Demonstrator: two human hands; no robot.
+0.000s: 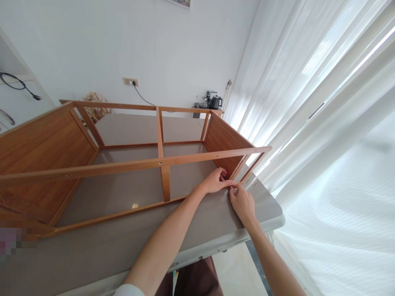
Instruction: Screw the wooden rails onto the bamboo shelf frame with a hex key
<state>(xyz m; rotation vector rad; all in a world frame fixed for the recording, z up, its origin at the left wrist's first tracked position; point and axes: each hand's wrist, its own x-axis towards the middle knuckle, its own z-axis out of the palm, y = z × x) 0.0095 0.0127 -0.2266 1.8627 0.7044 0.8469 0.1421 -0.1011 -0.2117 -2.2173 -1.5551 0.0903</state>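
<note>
A brown wooden furniture frame [165, 183] lies on the grey tabletop [197, 224], with open sections and solid end panels. Reaching inside it, my left hand [217, 181] is at the lower near right corner, its fingers curled by the right end panel [220, 142] and its thumb along the bottom rail [182, 199]. Just outside that corner, my right hand [242, 201] has its fingertips pinched against the rail end, close to my left thumb. Whatever small part may be between the right fingertips is hidden.
The upper near rail [188, 158] runs above my left forearm. A black kettle [216, 102] and a coffee maker [209, 98] stand beyond the frame. White curtains [345, 172] hang at the right. A black cord [143, 98] runs from a wall socket [130, 81].
</note>
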